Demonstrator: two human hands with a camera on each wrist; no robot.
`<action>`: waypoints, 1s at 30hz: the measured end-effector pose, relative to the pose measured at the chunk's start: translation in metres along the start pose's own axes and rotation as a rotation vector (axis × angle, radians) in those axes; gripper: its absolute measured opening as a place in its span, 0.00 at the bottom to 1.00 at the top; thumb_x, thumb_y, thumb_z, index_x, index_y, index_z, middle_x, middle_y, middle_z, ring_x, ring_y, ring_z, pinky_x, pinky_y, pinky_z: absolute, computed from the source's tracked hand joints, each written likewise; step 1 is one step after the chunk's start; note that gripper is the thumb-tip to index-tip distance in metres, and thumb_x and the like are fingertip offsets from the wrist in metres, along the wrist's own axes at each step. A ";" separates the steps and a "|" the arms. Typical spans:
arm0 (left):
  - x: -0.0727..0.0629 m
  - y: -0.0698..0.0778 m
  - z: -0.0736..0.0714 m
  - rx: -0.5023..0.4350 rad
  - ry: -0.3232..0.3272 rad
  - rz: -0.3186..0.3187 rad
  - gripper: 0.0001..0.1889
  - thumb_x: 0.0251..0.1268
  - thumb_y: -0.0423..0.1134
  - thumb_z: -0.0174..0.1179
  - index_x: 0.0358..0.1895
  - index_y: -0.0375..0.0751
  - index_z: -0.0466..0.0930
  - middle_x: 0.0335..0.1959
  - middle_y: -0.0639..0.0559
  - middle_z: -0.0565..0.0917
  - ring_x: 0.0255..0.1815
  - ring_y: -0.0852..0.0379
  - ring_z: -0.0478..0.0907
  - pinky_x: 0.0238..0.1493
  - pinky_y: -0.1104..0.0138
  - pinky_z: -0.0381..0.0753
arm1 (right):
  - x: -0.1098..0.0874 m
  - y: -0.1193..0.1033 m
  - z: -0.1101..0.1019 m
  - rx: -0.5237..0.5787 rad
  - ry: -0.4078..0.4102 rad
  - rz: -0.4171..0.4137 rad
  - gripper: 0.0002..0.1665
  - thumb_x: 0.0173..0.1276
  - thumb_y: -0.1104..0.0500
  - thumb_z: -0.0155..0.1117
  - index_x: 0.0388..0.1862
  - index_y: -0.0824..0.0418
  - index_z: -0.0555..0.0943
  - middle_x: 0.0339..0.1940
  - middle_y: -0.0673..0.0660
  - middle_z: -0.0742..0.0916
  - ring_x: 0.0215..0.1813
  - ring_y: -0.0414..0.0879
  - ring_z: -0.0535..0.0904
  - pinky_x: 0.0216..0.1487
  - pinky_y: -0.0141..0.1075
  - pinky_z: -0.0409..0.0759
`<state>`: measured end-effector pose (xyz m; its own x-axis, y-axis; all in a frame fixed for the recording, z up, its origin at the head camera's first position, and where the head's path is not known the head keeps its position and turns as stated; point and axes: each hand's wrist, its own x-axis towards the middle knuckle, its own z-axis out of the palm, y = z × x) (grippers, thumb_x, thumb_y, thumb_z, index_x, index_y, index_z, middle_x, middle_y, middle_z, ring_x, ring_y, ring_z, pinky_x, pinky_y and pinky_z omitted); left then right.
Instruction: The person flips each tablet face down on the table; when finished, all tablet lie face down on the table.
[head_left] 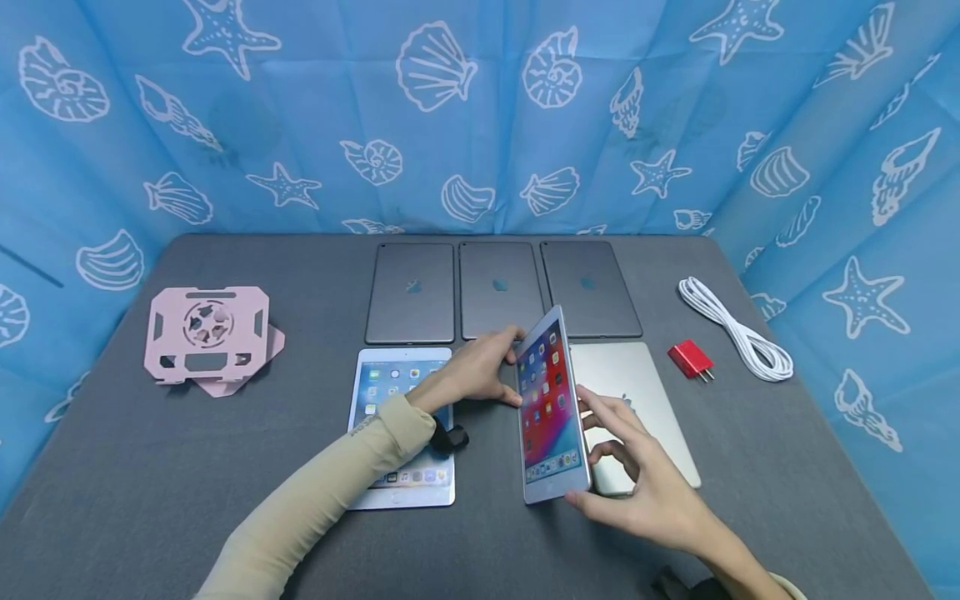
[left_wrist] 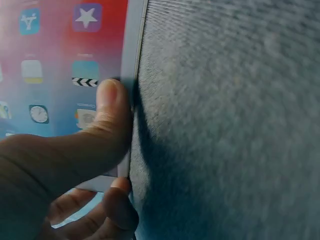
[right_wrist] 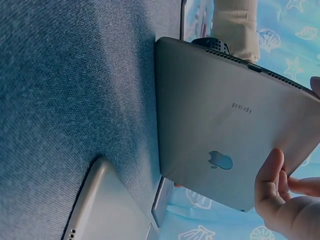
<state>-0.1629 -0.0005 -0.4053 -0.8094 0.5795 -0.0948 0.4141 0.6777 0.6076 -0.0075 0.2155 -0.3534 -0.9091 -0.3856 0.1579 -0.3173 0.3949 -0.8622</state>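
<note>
Both hands hold a white-framed tablet [head_left: 551, 400], tipped up on its long left edge close over the table, its lit screen facing left. At the far part of that edge, my left hand [head_left: 476, 364] grips it; in the left wrist view the thumb [left_wrist: 111, 107] lies on the screen side. My right hand [head_left: 641, 479] holds the raised side, thumb by the near corner and fingers behind. The right wrist view shows the tablet's grey back [right_wrist: 200, 115] with fingers against it. Below my left forearm lies a face-up lit tablet [head_left: 401, 497], partly hidden.
A silver tablet [head_left: 656, 400] lies face down at the right. Three dark grey tablets [head_left: 410, 293] [head_left: 498, 283] [head_left: 592, 292] lie face down along the back. A pink stand [head_left: 172, 325] is at the left; a red charger [head_left: 690, 358] and a coiled white cable [head_left: 738, 333] are at the right.
</note>
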 end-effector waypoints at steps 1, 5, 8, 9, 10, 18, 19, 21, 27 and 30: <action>0.001 0.001 0.001 -0.001 0.001 0.004 0.49 0.46 0.47 0.83 0.72 0.42 0.66 0.50 0.48 0.82 0.49 0.53 0.77 0.58 0.56 0.79 | 0.000 0.000 0.000 0.000 0.000 -0.005 0.61 0.54 0.68 0.80 0.83 0.53 0.58 0.67 0.60 0.71 0.59 0.33 0.70 0.43 0.31 0.81; 0.003 0.002 0.004 -0.013 0.004 0.016 0.48 0.45 0.47 0.83 0.71 0.44 0.66 0.49 0.50 0.81 0.46 0.55 0.76 0.54 0.59 0.80 | 0.000 0.000 -0.001 0.006 -0.002 -0.022 0.61 0.54 0.69 0.79 0.83 0.53 0.59 0.67 0.60 0.71 0.59 0.33 0.70 0.43 0.31 0.81; 0.004 0.004 0.005 -0.029 0.001 0.017 0.48 0.45 0.46 0.83 0.72 0.44 0.65 0.48 0.51 0.80 0.45 0.56 0.76 0.51 0.61 0.79 | 0.000 0.000 -0.001 0.012 -0.003 -0.035 0.61 0.53 0.70 0.79 0.83 0.54 0.59 0.66 0.60 0.72 0.59 0.33 0.70 0.43 0.31 0.81; 0.004 0.004 0.006 -0.030 0.001 0.016 0.48 0.45 0.47 0.83 0.71 0.44 0.65 0.48 0.51 0.80 0.45 0.56 0.77 0.50 0.61 0.80 | -0.001 0.000 -0.001 0.012 -0.003 -0.037 0.61 0.53 0.70 0.79 0.83 0.54 0.59 0.66 0.60 0.72 0.59 0.33 0.71 0.43 0.32 0.81; 0.005 0.005 0.006 -0.031 0.000 0.015 0.48 0.45 0.47 0.83 0.71 0.44 0.65 0.48 0.51 0.80 0.44 0.56 0.77 0.49 0.62 0.80 | -0.001 0.000 -0.001 0.012 -0.003 -0.037 0.61 0.53 0.70 0.79 0.83 0.54 0.59 0.66 0.60 0.72 0.59 0.33 0.71 0.43 0.32 0.81; 0.008 0.007 0.010 -0.037 0.011 0.018 0.48 0.45 0.48 0.83 0.71 0.46 0.66 0.47 0.52 0.80 0.42 0.57 0.77 0.43 0.66 0.78 | 0.000 -0.001 0.000 0.035 -0.017 -0.051 0.61 0.54 0.71 0.78 0.83 0.54 0.58 0.65 0.60 0.70 0.59 0.34 0.70 0.43 0.34 0.81; 0.008 0.007 0.011 -0.037 0.013 0.019 0.48 0.45 0.48 0.83 0.71 0.46 0.66 0.47 0.52 0.80 0.41 0.58 0.76 0.42 0.67 0.77 | 0.000 0.000 0.000 0.039 -0.018 -0.060 0.61 0.54 0.71 0.78 0.83 0.55 0.58 0.65 0.60 0.70 0.59 0.35 0.70 0.43 0.35 0.81; 0.008 0.006 0.011 -0.037 0.015 0.029 0.48 0.45 0.48 0.83 0.71 0.46 0.66 0.47 0.52 0.80 0.40 0.57 0.76 0.41 0.67 0.76 | 0.001 0.000 0.001 0.041 -0.018 -0.073 0.61 0.54 0.72 0.77 0.83 0.55 0.57 0.65 0.61 0.70 0.59 0.35 0.70 0.43 0.35 0.81; 0.007 0.002 0.003 -0.074 -0.044 0.076 0.47 0.51 0.49 0.80 0.74 0.44 0.65 0.47 0.51 0.82 0.41 0.58 0.77 0.49 0.64 0.77 | 0.001 0.001 0.002 0.048 -0.018 -0.082 0.61 0.53 0.72 0.78 0.83 0.57 0.57 0.65 0.62 0.69 0.59 0.35 0.70 0.43 0.35 0.81; 0.006 0.000 -0.005 -0.140 -0.084 0.088 0.46 0.58 0.47 0.76 0.76 0.41 0.62 0.48 0.49 0.84 0.35 0.61 0.77 0.44 0.67 0.79 | 0.001 0.000 0.002 0.040 -0.021 -0.080 0.61 0.54 0.72 0.78 0.83 0.57 0.57 0.65 0.61 0.69 0.58 0.35 0.70 0.43 0.35 0.81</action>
<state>-0.1700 0.0009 -0.4022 -0.7325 0.6736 -0.0981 0.4151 0.5563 0.7198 -0.0079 0.2138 -0.3546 -0.8754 -0.4320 0.2170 -0.3769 0.3286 -0.8660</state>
